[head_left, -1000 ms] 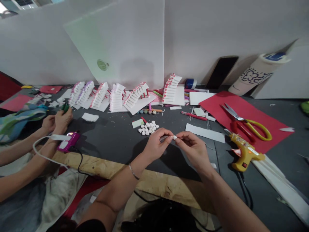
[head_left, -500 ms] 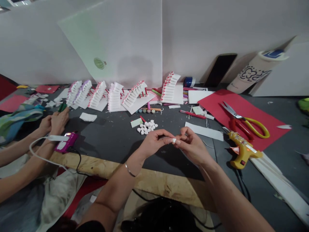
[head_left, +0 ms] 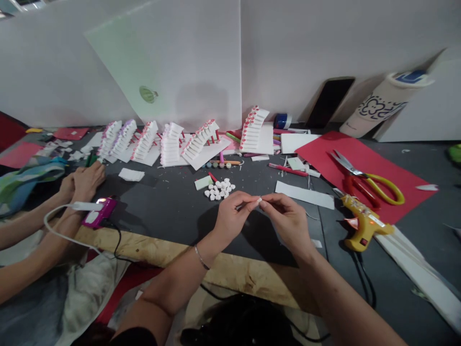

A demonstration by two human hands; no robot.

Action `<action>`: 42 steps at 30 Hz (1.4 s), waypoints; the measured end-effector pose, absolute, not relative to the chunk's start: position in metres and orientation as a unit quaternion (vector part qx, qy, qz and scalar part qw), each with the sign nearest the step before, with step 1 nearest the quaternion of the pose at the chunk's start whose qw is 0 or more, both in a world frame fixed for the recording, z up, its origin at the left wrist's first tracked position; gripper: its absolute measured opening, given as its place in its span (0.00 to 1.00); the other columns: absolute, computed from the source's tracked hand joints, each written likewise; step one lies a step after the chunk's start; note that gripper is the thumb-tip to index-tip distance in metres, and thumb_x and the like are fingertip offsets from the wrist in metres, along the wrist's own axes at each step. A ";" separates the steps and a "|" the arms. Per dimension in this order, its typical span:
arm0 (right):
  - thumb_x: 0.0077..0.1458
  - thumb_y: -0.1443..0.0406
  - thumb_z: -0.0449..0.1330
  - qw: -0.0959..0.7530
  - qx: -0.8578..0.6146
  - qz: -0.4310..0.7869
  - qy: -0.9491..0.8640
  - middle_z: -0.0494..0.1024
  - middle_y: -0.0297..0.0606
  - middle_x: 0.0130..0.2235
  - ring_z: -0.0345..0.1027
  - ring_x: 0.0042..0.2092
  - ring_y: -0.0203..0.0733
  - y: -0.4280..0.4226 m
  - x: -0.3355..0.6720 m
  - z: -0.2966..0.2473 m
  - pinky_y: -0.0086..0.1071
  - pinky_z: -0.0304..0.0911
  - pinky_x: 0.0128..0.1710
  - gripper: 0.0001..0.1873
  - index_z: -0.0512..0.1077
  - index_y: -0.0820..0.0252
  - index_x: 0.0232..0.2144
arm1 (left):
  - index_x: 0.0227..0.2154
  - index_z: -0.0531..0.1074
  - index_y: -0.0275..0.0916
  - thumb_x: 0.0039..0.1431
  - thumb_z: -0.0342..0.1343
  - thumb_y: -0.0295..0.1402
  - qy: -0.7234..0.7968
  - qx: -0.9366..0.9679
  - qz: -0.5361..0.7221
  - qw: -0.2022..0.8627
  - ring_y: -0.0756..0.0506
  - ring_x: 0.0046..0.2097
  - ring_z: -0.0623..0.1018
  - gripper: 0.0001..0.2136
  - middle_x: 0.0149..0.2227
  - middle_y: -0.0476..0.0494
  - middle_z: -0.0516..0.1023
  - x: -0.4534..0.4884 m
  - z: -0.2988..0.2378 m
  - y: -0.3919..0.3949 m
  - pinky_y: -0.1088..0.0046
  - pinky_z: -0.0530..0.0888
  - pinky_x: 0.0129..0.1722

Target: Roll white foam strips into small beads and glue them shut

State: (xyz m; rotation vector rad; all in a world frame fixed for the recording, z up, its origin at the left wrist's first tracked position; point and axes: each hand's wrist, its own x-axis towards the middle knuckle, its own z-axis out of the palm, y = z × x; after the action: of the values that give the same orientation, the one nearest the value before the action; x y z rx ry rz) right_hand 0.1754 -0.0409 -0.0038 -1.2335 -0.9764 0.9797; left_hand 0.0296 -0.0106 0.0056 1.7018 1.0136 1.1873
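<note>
Between the fingertips of both hands is a tiny white piece, mostly covered by the fingers; its exact kind I cannot make out. My left hand pinches it from the left, thumb against forefinger. From the other side my right hand pinches it too, so the tips of both hands meet. Just left of and beyond my left hand lies a pile of small white pieces, rounded or heart-like. A pale green slip lies beside that pile.
Several small white stair models stand along the back. To the right are a yellow glue gun, scissors on red paper, a white strip, a phone and a tumbler. A co-worker's hands and a purple power strip are at left.
My right hand's fingers have closed in around the white piece, and both hands have come closer together. The piece is more hidden. The co-worker's hands have shifted slightly.
</note>
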 end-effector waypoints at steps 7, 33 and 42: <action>0.40 0.56 0.72 0.618 -0.523 0.467 -0.355 0.77 0.32 0.29 0.68 0.30 0.35 -0.038 0.178 -0.004 0.29 0.64 0.32 0.14 0.75 0.56 0.27 | 0.32 0.74 0.38 0.58 0.60 0.37 0.410 0.644 0.438 0.474 0.51 0.31 0.71 0.07 0.30 0.49 0.75 0.027 0.011 -0.006 0.76 0.69 0.32; 0.41 0.51 0.72 0.562 -0.471 0.575 -0.363 0.75 0.30 0.26 0.68 0.28 0.35 -0.034 0.185 -0.005 0.31 0.65 0.31 0.19 0.72 0.55 0.27 | 0.33 0.78 0.40 0.60 0.58 0.38 0.391 0.721 0.403 0.407 0.48 0.34 0.75 0.08 0.32 0.45 0.78 0.019 0.024 -0.003 0.74 0.70 0.33; 0.49 0.56 0.68 0.584 -0.528 0.401 -0.469 0.80 0.35 0.30 0.72 0.31 0.39 -0.044 0.178 -0.005 0.33 0.69 0.33 0.11 0.76 0.55 0.30 | 0.34 0.74 0.40 0.61 0.57 0.37 0.394 0.695 0.411 0.439 0.49 0.35 0.75 0.07 0.33 0.46 0.77 0.024 0.015 -0.006 0.73 0.71 0.35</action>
State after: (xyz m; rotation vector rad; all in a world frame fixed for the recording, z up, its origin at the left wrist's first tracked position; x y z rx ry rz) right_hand 0.1776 -0.0437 -0.0053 -1.2321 -1.0940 0.9350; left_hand 0.0237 -0.0063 0.0154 1.7274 0.9800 1.0219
